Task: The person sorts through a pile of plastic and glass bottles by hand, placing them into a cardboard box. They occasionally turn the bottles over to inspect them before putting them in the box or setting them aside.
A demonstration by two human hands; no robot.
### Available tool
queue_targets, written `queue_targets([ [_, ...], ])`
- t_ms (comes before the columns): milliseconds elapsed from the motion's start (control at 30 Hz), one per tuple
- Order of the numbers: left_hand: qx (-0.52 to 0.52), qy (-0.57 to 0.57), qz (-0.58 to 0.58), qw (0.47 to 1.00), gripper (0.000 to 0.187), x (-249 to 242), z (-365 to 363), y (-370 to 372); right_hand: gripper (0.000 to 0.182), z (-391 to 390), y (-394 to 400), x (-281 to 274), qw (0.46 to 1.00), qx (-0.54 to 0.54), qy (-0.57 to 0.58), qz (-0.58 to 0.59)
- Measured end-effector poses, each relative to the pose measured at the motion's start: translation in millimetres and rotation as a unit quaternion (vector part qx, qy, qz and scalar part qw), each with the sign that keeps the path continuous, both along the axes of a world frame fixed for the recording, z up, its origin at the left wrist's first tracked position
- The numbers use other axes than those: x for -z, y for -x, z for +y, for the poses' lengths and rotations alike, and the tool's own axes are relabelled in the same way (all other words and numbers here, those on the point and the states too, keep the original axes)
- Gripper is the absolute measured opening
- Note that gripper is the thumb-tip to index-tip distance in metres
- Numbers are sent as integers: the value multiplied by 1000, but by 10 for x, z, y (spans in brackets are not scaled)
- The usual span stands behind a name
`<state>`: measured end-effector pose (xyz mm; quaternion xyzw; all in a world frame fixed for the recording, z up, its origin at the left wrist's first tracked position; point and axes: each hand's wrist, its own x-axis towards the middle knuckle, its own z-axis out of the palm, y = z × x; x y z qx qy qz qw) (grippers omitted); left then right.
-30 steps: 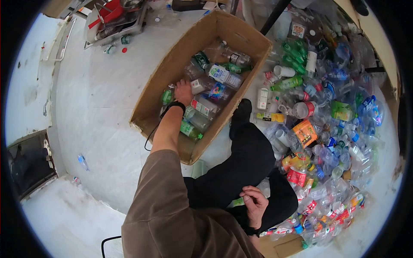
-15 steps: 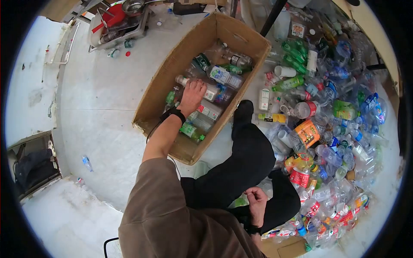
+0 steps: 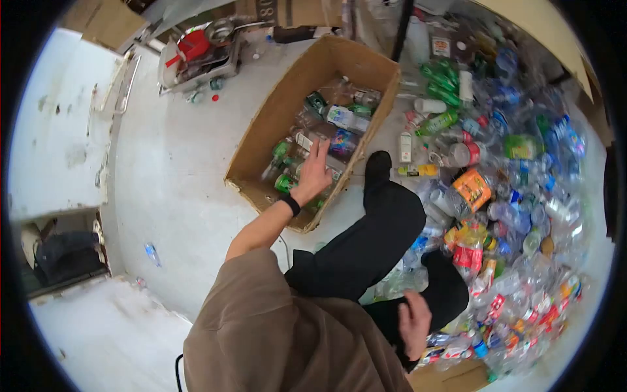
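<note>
My left hand [image 3: 315, 171] reaches down into a cardboard box [image 3: 261, 130] with its fingers stretched out and nothing gripped. Under and around it lie several plastic bottles, among them a clear bottle with a white label [image 3: 304, 141] near the fingertips and a green-labelled bottle [image 3: 285, 183] by the wrist. Farther up in the box is a bottle with a white and blue label [image 3: 341, 117]. My right hand [image 3: 415, 325], slightly blurred, hovers by my dark-trousered leg with fingers loosely extended and no object visible in it.
A large heap of plastic bottles [image 3: 516, 215] covers the floor to my right. At the upper left stands a metal tray [image 3: 171, 78] with a red pan [image 3: 194, 47]. A single bottle [image 3: 152, 254] lies on the floor at left; a cardboard piece [image 3: 450, 377] sits below.
My left hand has let go of the clear bottle and drawn back toward the box's near end. My right hand has loosened from its curled pose. The view has shifted.
</note>
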<state>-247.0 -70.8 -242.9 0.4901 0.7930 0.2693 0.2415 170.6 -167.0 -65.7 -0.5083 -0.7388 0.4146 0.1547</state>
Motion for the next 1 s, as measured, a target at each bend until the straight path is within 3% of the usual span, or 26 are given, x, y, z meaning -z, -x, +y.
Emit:
queue_targets([
  [33, 21, 0, 1, 1000, 84, -147, -51, -108, 28, -112, -191, -35, 998, 61, -22, 1],
  [100, 31, -115, -22, 993, 80, -395, -179, -423, 20, -359, -614, 34, 978, 204, -39, 20],
  [133, 53, -143, -59, 987, 78, -625, -240, -622, 18, -529, -790, 79, 945, 313, -2, 96],
  [200, 94, -149, -113, 978, 75, -1219, -348, -1076, 16, -868, -1125, 222, 819, 522, 21, 236],
  [267, 175, -159, -145, 961, 74, -1475, -430, -1469, 22, -1167, -1347, 398, 719, 655, -19, 232],
  [300, 228, -180, -152, 945, 71, -1525, -441, -1667, 26, -1472, -1598, 779, 674, 681, -17, 287],
  [333, 299, -207, -60, 930, 66, -1586, -429, -1825, 25, -1699, -1682, 943, 635, 703, -15, 319],
  [367, 356, -189, 33, 915, 64, -1685, -439, -1981, 24, -2063, -1855, 1494, 581, 725, -12, 370],
  [433, 428, -165, 173, 872, 71, -1597, -390, -2087, 25, -2490, -1857, 1968, 550, 761, 72, 336],
  [533, 467, -156, 253, 833, 75, -1484, -413, -2242, 34, -3151, -1716, 2684, 467, 804, 135, 343],
  [600, 465, -152, 305, 817, 78, -1476, -419, -2374, 49, -3371, -1599, 3043, 498, 785, 266, 256],
  [733, 473, -162, 352, 792, 79, -1401, -320, -2489, 68, -3320, -1321, 3353, 450, 814, 256, 264],
  [800, 482, -155, 360, 784, 77, -1383, -270, -2513, 82, -3118, -1204, 3413, 348, 849, 227, 326],
  [967, 482, -148, 372, 780, 77, -1380, -209, -2640, 82, -2751, -1195, 3499, 368, 808, 242, 392],
  [1000, 484, -142, 376, 778, 77, -1386, -214, -2671, 80, -2726, -1184, 3546, 341, 818, 235, 400],
])
